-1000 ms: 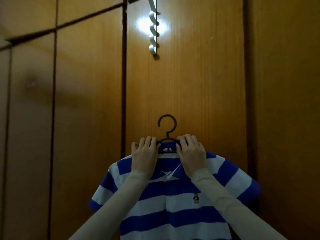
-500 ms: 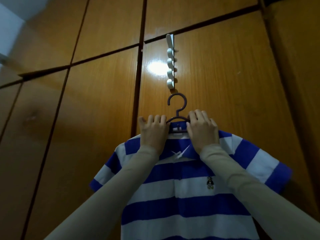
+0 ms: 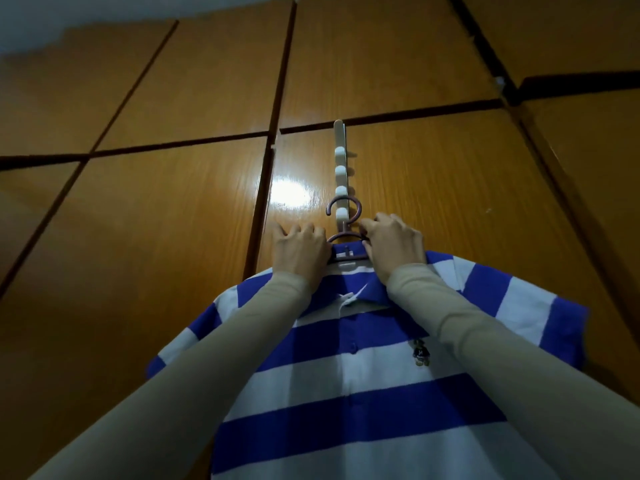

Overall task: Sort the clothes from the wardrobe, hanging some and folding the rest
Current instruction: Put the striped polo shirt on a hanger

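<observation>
Head view, left grip (image 3: 300,252) and right grip (image 3: 393,245) grasping hanger (image 3: 344,220) with striped polo (image 3: 353,386), at door hook rack (image 3: 341,174)

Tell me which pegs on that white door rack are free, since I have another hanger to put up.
The three upper pegs of the white rack are bare. It is crowded at the lowest peg: the purple hanger hook curls around it, left hand and right hand gripping below.

A pale strip of ceiling (image 3: 104,8) shows at eleven o'clock, and a bright glare patch (image 3: 291,195) sits on the glossy wood at centre, towards twelve o'clock.
</observation>
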